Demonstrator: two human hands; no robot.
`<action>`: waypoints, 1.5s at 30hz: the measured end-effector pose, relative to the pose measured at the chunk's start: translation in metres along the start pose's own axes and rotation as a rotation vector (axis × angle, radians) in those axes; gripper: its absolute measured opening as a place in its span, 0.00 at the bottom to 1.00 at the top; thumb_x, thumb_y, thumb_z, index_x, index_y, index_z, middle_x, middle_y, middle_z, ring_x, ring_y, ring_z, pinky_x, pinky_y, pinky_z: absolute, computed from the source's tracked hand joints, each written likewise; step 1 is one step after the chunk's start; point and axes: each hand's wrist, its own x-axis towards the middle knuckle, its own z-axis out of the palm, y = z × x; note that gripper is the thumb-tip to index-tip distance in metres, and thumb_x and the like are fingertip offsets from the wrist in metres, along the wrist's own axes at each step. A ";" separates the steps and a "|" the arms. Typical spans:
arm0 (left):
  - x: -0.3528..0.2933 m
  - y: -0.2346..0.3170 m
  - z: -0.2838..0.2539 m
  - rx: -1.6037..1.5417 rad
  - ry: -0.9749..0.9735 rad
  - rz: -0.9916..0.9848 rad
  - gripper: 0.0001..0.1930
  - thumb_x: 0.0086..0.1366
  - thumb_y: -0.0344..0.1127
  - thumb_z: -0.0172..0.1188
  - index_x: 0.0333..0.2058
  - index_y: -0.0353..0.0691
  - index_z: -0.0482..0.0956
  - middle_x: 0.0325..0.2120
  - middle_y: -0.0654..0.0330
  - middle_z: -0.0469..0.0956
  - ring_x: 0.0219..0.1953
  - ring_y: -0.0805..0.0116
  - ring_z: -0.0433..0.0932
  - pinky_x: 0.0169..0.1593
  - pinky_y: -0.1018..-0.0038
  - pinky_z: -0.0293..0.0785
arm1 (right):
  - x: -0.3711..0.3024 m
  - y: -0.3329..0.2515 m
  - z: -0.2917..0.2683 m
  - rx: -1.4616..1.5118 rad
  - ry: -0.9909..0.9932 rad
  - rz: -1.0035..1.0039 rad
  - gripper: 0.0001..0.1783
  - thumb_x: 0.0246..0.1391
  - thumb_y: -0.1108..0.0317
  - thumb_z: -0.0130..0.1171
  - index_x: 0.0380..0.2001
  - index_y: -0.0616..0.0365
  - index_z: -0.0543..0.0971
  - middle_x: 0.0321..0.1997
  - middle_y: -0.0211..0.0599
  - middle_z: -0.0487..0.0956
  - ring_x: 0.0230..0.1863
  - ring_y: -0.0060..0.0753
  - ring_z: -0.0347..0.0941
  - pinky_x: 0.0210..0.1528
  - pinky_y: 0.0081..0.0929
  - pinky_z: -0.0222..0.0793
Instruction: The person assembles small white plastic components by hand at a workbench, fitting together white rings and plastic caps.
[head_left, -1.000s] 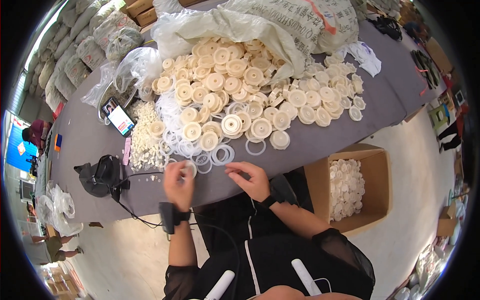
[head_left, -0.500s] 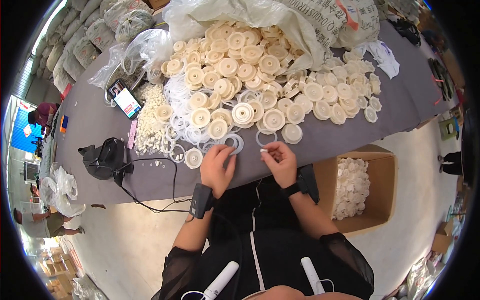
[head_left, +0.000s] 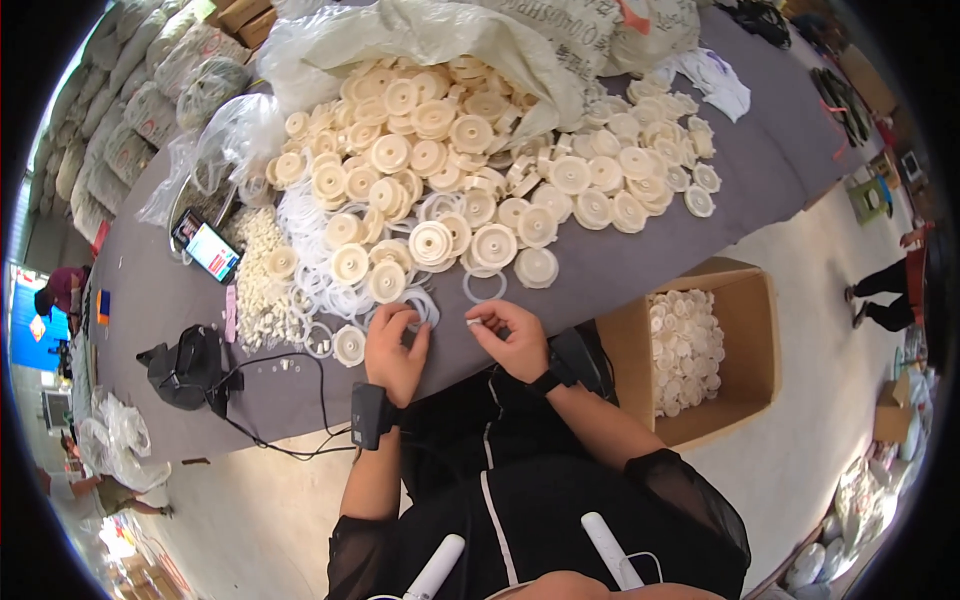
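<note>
My left hand (head_left: 395, 352) is at the table's near edge, fingers curled and thumb apart from them. Its fingertips touch or hover at a few translucent plastic rings (head_left: 428, 309); I cannot tell if one is gripped. My right hand (head_left: 512, 342) pinches a small white plastic piece (head_left: 474, 321) between thumb and fingertips. Just beyond it a single translucent ring (head_left: 485, 287) lies flat. Cream plastic wheels (head_left: 431, 243) are heaped in front of both hands, and one round wheel (head_left: 349, 345) lies left of my left hand.
Small white pieces (head_left: 262, 310) are piled at the left beside a phone (head_left: 208, 247). A black bag-like item (head_left: 190, 368) and its cable lie nearer. A woven sack (head_left: 440, 32) backs the heap. An open cardboard box (head_left: 755, 345) at the right holds white round parts (head_left: 688, 350).
The view has shifted, so the table's contents appear farther left. My right hand keeps its pinch on the small white piece. My left hand stays by the rings.
</note>
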 end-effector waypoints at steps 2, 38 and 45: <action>0.001 -0.004 0.000 -0.023 0.013 -0.006 0.08 0.48 0.24 0.63 0.29 0.36 0.74 0.28 0.58 0.71 0.26 0.65 0.71 0.30 0.74 0.68 | 0.000 -0.001 0.001 -0.002 0.002 0.008 0.08 0.48 0.76 0.57 0.34 0.61 0.77 0.26 0.24 0.73 0.27 0.12 0.67 0.30 0.12 0.63; 0.021 0.003 0.017 0.346 0.018 0.105 0.07 0.49 0.31 0.58 0.28 0.40 0.71 0.25 0.59 0.70 0.31 0.57 0.69 0.35 0.65 0.65 | 0.002 -0.003 -0.001 -0.071 -0.026 -0.063 0.08 0.46 0.76 0.58 0.34 0.59 0.78 0.27 0.28 0.75 0.25 0.16 0.68 0.29 0.14 0.65; 0.023 0.007 0.018 0.347 0.016 0.055 0.07 0.49 0.31 0.59 0.27 0.40 0.71 0.24 0.58 0.70 0.30 0.57 0.69 0.34 0.65 0.65 | 0.000 0.000 -0.002 -0.037 -0.026 -0.016 0.09 0.47 0.77 0.57 0.34 0.60 0.78 0.28 0.28 0.76 0.27 0.16 0.69 0.30 0.14 0.66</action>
